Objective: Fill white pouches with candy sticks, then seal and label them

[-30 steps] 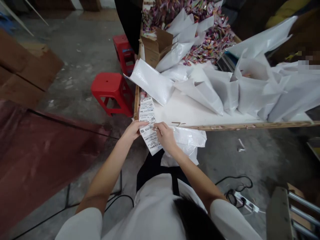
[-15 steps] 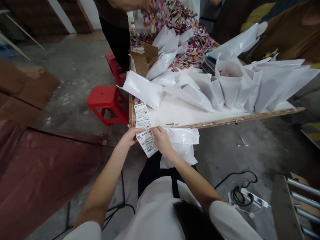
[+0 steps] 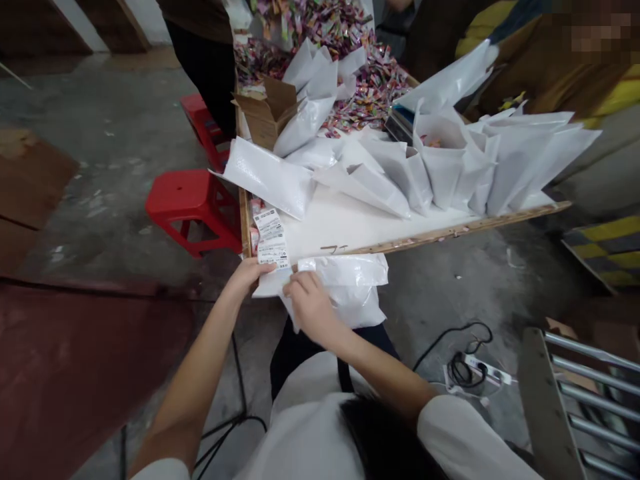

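Note:
A strip of printed shipping labels (image 3: 273, 240) lies over the near left corner of the table. My left hand (image 3: 250, 275) is closed on the strip's left edge, thumb on top. At the strip's lower end, where the surface looks blank, my right hand (image 3: 311, 303) has its fingers curled in a pinch. A pale piece of label hangs below those fingers, partly hidden by the hand. Just right of my right hand, a filled white mailing bag (image 3: 357, 290) rests on my lap against the table edge, its top folded over.
Several white bags (image 3: 445, 160) stand or lie on the white table (image 3: 325, 227), near an open cardboard box (image 3: 267, 110) and a heap of small wrapped packets (image 3: 370, 93). Red stools (image 3: 180, 193) are at the left, a roller conveyor (image 3: 575, 373) at right. People stand at the far side.
My right hand has shifted down and left along the label strip. The strip's lower end, printed before, now looks blank and bent. The view has turned slightly to the right.

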A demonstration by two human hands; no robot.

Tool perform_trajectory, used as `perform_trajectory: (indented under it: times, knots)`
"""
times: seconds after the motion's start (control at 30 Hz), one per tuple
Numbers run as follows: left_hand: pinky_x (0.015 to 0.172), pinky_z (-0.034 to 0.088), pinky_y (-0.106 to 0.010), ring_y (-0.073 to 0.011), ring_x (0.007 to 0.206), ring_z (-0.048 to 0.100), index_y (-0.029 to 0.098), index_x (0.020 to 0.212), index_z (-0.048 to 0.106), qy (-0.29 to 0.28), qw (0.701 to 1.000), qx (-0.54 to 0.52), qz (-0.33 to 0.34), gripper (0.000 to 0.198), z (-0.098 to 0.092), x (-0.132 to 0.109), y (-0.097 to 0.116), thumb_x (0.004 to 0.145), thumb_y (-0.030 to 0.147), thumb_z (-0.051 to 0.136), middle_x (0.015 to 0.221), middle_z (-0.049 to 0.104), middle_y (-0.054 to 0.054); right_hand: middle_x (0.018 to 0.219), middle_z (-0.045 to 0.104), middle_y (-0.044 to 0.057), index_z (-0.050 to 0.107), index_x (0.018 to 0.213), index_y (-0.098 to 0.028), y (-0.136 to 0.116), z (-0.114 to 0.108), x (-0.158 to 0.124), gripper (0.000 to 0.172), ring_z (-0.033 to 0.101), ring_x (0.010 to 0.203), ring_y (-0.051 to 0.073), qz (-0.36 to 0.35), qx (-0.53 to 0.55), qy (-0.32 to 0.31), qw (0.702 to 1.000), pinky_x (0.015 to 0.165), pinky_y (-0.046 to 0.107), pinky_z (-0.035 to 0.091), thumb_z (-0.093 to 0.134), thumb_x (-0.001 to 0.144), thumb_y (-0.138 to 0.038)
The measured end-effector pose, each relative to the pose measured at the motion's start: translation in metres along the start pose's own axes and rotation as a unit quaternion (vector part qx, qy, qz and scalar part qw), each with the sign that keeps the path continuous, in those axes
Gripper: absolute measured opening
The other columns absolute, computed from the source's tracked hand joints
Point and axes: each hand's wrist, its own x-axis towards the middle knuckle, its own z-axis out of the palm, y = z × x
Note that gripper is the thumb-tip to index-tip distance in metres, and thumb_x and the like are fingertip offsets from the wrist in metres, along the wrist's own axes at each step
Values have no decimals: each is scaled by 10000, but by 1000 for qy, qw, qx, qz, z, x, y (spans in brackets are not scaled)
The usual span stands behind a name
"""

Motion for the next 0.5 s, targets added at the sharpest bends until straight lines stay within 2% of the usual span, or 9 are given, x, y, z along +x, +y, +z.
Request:
perform_trajectory:
  times: [0.07,0.1,0.2,0.23,0.27,0.3,0.37,0.47,0.5]
  knots:
    - [561,533,-311,-281,680,711,157,712,779,10,997,77,26,311,-6,6,-3,448,289,876,703,771,-71,982,640,75,603,987,-247,-25,-38,-14,272,616,958,220,-46,74,57,995,842,378,556,450,943,-27]
    - [536,503,-295,-271,648,696,169,674,765,19,992,122,31,264,-8,9,-4,466,297,865,639,743,-58,962,637,57,589,998,-268,-33,-60,-20,259,631,938,209,-46,120,97,987,814,363,565,458,956,-48]
    - [487,424,-283,-250,529,642,209,590,700,48,967,248,41,168,-10,15,-5,541,305,829,470,625,-27,961,611,18,558,1037,-297,-30,-117,-33,174,644,865,168,66,193,291,935,759,315,572,542,972,-136]
    - [497,423,-288,-258,539,650,217,607,697,54,956,284,54,166,-10,16,-5,562,312,824,485,633,-32,975,597,6,546,1066,-299,-21,-129,-36,188,637,843,150,117,189,354,908,749,292,566,609,952,-164]
    - [523,435,-295,-277,587,677,222,643,705,59,943,318,74,172,-11,17,-4,575,322,827,541,671,-45,984,583,-6,528,1117,-305,-8,-134,-40,275,629,824,134,164,182,394,886,740,270,558,678,917,-191]
    - [563,456,-304,-303,668,708,225,693,719,63,929,352,96,194,-13,18,-2,583,333,836,629,720,-63,977,572,-20,501,1183,-315,6,-133,-44,398,620,801,123,203,178,409,872,721,250,550,737,878,-220]
    - [660,498,-332,-357,832,735,227,809,734,71,899,416,119,285,-19,19,1,595,367,860,808,777,-101,915,555,-42,425,1302,-326,35,-116,-58,591,608,753,123,269,188,367,871,672,235,538,784,833,-292]
    - [810,543,-416,-400,951,729,190,1104,697,73,877,465,96,551,-30,13,8,645,437,875,974,778,-150,859,547,-33,408,1328,-273,74,-71,-86,588,601,725,149,356,189,294,867,633,258,542,727,849,-395]
    - [866,546,-456,-416,1009,718,166,1221,650,92,873,468,100,670,-29,7,10,658,451,876,1047,764,-175,860,551,-21,425,1308,-249,84,-57,-95,561,602,726,160,385,173,282,862,638,275,549,704,850,-414]
